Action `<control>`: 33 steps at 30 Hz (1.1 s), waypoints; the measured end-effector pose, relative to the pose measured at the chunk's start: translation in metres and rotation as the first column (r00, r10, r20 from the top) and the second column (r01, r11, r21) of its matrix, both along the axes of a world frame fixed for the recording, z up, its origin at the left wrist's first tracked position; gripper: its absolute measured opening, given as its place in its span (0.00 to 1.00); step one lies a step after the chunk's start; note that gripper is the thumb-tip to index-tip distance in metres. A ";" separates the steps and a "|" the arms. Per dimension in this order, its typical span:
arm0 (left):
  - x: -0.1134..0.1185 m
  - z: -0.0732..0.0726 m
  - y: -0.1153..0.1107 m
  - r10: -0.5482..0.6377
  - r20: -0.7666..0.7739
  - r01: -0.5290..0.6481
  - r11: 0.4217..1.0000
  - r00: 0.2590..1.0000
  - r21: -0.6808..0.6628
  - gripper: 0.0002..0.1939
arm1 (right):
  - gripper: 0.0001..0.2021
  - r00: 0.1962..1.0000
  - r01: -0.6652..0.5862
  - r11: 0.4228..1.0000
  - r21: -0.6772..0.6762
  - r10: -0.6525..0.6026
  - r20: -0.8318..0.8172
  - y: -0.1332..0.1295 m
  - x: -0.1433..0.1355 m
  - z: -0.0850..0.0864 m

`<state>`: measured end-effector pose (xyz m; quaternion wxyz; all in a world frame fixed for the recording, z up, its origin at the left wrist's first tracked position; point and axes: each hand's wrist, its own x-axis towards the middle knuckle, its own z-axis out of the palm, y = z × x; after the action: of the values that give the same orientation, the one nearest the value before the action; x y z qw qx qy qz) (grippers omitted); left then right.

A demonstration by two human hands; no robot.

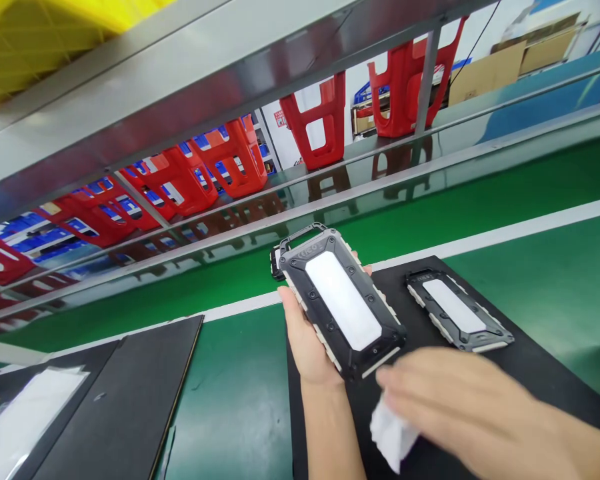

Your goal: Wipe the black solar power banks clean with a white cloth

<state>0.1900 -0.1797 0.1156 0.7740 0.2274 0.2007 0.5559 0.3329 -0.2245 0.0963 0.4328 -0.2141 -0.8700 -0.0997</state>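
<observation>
My left hand (307,333) is wrapped round a black rugged power bank (325,267) with a long white panel, screws and a carry loop at its top end. It is raised and tilted, panel side towards me. Close to its lower end, my right hand (455,400), slightly blurred, pinches a crumpled white wipe (393,433); whether wipe or fingertips touch the case, I cannot tell. A second, matching power bank (480,337) lies on the black mat (535,380) to the right. Behind the held one, part of another dark device (276,263) shows.
A green bench (230,393) with a white line carries the mat. Black boards (130,393) and clear plastic sheets (35,413) lie at left. A metal beam (180,87) crosses above, with a yellow crate (55,47) over it. Red stools (325,127) stand beyond.
</observation>
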 end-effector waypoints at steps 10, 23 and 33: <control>-0.003 -0.006 0.001 0.044 0.042 -0.047 0.995 0.998 0.093 0.38 | 0.16 0.979 0.130 0.991 -0.027 -0.133 -0.154 0.026 0.010 -0.029; 0.016 -0.007 0.006 0.242 -0.066 -0.241 0.970 0.968 0.026 0.31 | 0.12 0.812 -0.363 0.624 -0.692 -0.152 -0.563 0.017 -0.016 -0.011; 0.009 -0.025 0.004 0.215 -0.203 -0.214 0.976 0.955 0.029 0.32 | 0.12 0.943 0.109 0.965 -0.240 -0.177 -0.283 0.011 -0.021 -0.034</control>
<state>0.1986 -0.1757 0.0910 0.6836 0.2627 0.3010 0.6108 0.3118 -0.2131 0.0618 0.5258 -0.3366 -0.7811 0.0003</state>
